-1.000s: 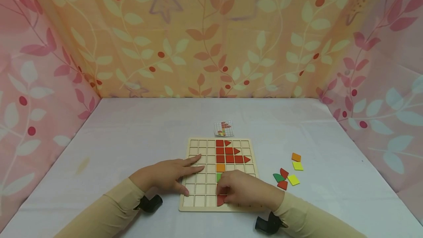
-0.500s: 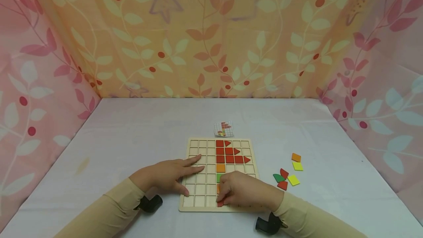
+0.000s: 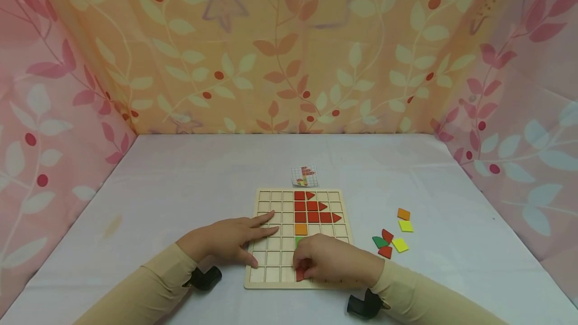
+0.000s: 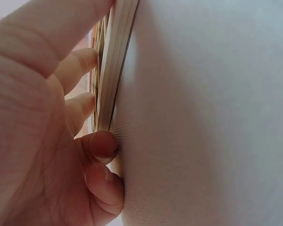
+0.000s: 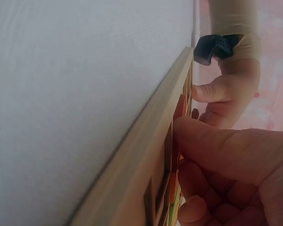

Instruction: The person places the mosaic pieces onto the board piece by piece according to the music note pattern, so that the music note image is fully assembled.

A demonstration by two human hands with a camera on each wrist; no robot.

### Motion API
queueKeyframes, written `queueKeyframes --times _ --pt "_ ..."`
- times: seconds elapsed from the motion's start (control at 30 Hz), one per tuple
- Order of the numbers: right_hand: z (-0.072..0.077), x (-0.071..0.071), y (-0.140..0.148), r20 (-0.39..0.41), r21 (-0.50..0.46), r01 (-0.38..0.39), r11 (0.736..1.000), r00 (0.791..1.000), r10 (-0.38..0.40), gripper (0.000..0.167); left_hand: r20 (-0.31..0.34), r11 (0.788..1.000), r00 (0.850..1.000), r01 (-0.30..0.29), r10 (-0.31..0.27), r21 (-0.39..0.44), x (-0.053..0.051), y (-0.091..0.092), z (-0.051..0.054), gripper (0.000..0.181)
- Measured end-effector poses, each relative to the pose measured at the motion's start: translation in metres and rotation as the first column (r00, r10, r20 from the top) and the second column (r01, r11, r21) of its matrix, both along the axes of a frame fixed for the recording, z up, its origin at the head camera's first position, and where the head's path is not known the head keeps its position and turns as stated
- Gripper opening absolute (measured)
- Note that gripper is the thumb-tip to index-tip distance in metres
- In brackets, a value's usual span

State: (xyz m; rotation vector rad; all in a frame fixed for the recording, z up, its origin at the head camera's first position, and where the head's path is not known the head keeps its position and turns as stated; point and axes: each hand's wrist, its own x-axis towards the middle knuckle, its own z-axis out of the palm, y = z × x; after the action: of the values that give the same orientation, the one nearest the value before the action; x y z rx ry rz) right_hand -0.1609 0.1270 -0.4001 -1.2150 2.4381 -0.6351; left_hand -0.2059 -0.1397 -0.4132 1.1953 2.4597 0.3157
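Observation:
A wooden grid board (image 3: 269, 260) lies on the white table, with red squares and triangles, an orange square (image 3: 300, 229) and a partly covered green tile (image 3: 298, 241) in its cells. My left hand (image 3: 230, 237) rests on the board's left side, fingers spread; in the left wrist view its thumb and fingers lie along the board's edge. Over the lower middle cells, my right hand (image 3: 331, 260) pinches a red tile (image 3: 300, 275) with a curved edge in the bottom row. The right wrist view shows the thumb against this red tile; the fingers hide part of it.
Right of the board lie loose tiles: an orange square (image 3: 404, 214), two yellow squares (image 3: 400, 245), a green leaf-shaped tile (image 3: 380, 242) and two red curved ones (image 3: 385, 252). A small printed pattern card (image 3: 304, 176) lies beyond the board's far edge. Patterned cloth walls surround the table.
My right hand's fingers shifted slightly down onto the red tile, briefly exposing an orange tile above it, then slightly up and left, covering that orange tile again. The left hand stayed put.

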Motion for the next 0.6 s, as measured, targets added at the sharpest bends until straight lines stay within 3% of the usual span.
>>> queueKeyframes --times 0.3,0.43,0.6 --pt "0.002 -0.007 0.02 -0.024 -0.04 0.061 0.997 0.998 -0.062 0.013 0.006 1.0 1.0 -0.001 0.001 0.001 0.001 0.0 0.003 0.081" --pt "0.009 -0.014 0.041 -0.036 -0.076 0.137 0.988 0.989 -0.141 0.012 0.007 1.0 1.0 0.0 0.0 0.0 0.001 0.0 0.003 0.081" --pt "0.017 -0.021 0.077 -0.039 -0.073 0.259 0.963 0.964 -0.262 0.011 -0.004 1.0 1.0 0.005 -0.005 -0.001 0.001 0.0 0.002 0.082"
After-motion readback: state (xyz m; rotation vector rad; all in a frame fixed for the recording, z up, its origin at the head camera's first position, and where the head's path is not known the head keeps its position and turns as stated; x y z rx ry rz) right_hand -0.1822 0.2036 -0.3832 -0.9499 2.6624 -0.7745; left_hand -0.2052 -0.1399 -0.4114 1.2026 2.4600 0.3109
